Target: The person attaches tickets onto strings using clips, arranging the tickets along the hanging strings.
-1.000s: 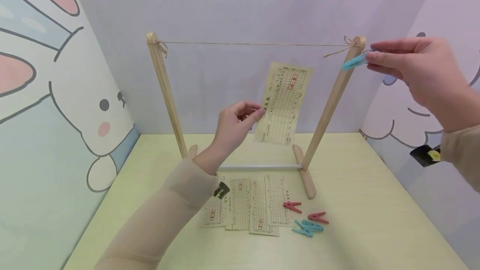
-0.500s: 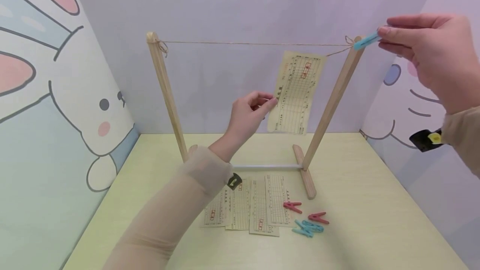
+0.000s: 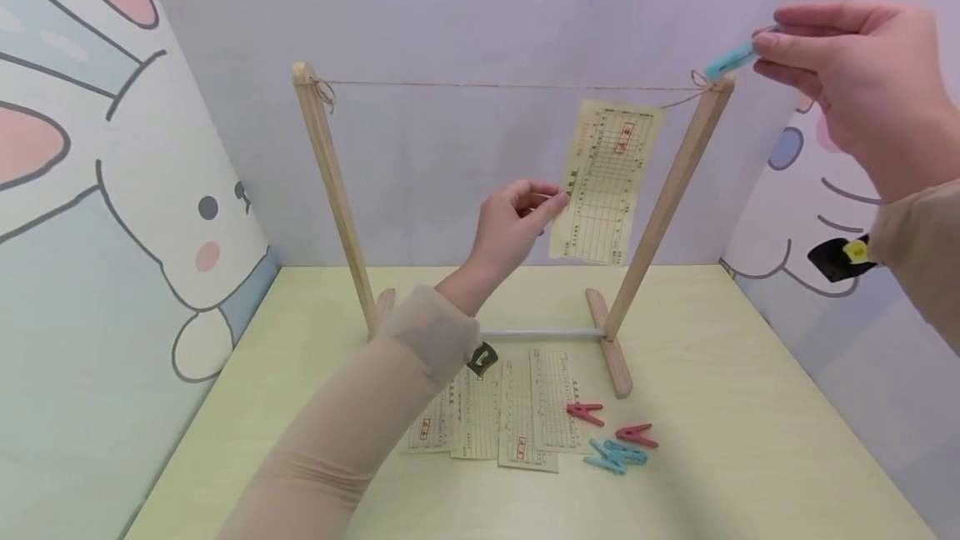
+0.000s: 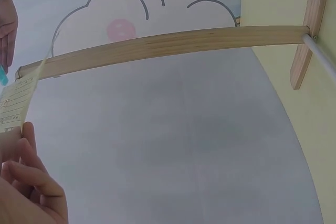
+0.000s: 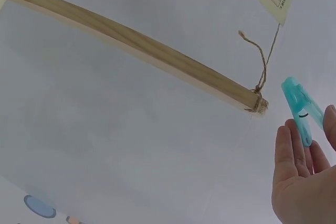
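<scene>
- The wooden drying frame [image 3: 678,182] is the largest piece: two slanted pale timber posts on flat feet, joined low down by a thin white rod [image 3: 540,332]. It looks stiff and light, and I judge that it would tip if pulled hard at the top.
- The twine [image 3: 510,87] runs taut between the post tops, knotted at each end with frayed tails. It is thin, rough and slack-prone, so it will likely sag under any push.
- The paper slip [image 3: 607,182] hangs in the air near the right post, its top edge just at the twine. It is thin, cream, printed with a grid and a red stamp. It seems feather-light, floppy and easily creased, so the edge is the place to take it.
- The left hand [image 3: 513,227] pinches that slip by its left edge, between thumb and fingertips.
- The right hand [image 3: 855,82] holds the blue clothespin [image 3: 731,63] by its tail end, just above the right post top. The clip is hard, smooth plastic with a spring; squeezing the tail should open its mouth.
- More slips [image 3: 498,415] lie flat and overlapping on the pale yellow table [image 3: 750,457].
- Spare pegs [image 3: 615,440], red and blue, lie just beside them.
</scene>
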### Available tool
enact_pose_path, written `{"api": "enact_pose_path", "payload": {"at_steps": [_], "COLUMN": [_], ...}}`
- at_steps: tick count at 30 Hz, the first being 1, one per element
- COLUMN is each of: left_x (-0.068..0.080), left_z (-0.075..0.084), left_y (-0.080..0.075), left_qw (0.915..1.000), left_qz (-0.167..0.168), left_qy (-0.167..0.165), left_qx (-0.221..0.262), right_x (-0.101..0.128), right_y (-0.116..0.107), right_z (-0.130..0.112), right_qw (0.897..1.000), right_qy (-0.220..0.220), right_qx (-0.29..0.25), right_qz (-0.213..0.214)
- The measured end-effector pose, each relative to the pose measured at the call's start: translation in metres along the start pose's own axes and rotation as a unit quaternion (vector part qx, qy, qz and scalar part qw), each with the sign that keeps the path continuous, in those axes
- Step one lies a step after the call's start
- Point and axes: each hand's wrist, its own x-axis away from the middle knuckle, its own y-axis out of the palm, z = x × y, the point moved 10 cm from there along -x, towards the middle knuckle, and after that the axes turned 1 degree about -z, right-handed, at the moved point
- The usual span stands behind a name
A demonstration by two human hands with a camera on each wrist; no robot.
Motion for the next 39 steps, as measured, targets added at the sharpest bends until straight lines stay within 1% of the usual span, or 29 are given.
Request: {"api": "enact_pose_path", "payload": {"at_steps": [2,4,9,13,18,22,26,33,36,39], "left_x": [-0.001,-0.002,-0.004,-0.007,-0.009,-0.011,-0.012,-0.015,-0.017,-0.017], "left_z": [-0.001,-0.002,-0.008,-0.012,-0.014,-0.016,-0.016,-0.013,-0.011,-0.011], "left_y": [0.002,0.005,0.011,0.016,0.017,0.017,0.018,0.021,0.024,0.026], "left_qw": [1.0000,0.9999,0.9995,0.9989,0.9986,0.9985,0.9981,0.9980,0.9980,0.9980], "left_qz": [0.000,0.002,0.005,0.007,0.010,0.010,0.015,0.022,0.021,0.021], "left_qy": [-0.001,-0.004,-0.019,-0.028,-0.036,-0.041,-0.038,-0.030,-0.024,-0.028], "left_qx": [0.006,0.012,0.026,0.036,0.037,0.036,0.046,0.051,0.053,0.053], "right_x": [-0.001,-0.003,-0.009,-0.012,-0.015,-0.019,-0.022,-0.024,-0.024,-0.024], "right_y": [0.004,0.009,0.019,0.027,0.036,0.043,0.049,0.056,0.057,0.059], "right_z": [-0.004,-0.007,-0.012,-0.015,-0.016,-0.016,-0.015,-0.011,-0.009,-0.007], "right_qw": [1.000,0.999,0.999,0.999,0.996,0.994,0.994,0.992,0.992,0.991], "right_qy": [-0.020,-0.029,-0.029,-0.039,-0.056,-0.069,-0.072,-0.061,-0.058,-0.056], "right_qx": [-0.006,-0.020,-0.019,-0.008,0.032,0.028,0.020,0.057,0.056,0.057], "right_qz": [-0.007,-0.014,-0.022,-0.036,-0.058,-0.074,-0.085,-0.096,-0.101,-0.106]}}
